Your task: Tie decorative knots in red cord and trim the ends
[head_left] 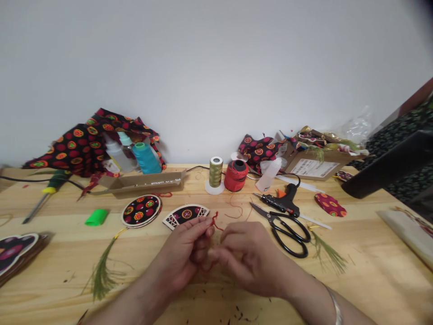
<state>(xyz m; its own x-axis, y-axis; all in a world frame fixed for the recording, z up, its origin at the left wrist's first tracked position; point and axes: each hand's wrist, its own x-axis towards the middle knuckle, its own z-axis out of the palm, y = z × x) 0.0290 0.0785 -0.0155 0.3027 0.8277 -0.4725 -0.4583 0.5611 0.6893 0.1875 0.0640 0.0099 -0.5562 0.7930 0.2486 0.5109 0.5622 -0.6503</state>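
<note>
Between the thumb and forefinger of my left hand [189,248] a thin red cord [214,219] is pinched, its end sticking up. My right hand [248,257] is closed close beside it, fingers curled, and the cord runs toward those fingers; part of it is hidden by the hands. Just behind my left hand lies a fan-shaped piece with patterned fabric and a pale cut-out rim [186,213]. Black-handled scissors [287,228] rest to the right of my right hand, with a black glue gun [282,201] behind them.
Behind the hands stand a red thread spool [236,176] and an olive spool [215,174]. To the left are a round fabric piece [141,211], a green tassel [103,271], a bright green tube [96,217] and a screwdriver [42,198]. A cardboard box [314,164] sits at right.
</note>
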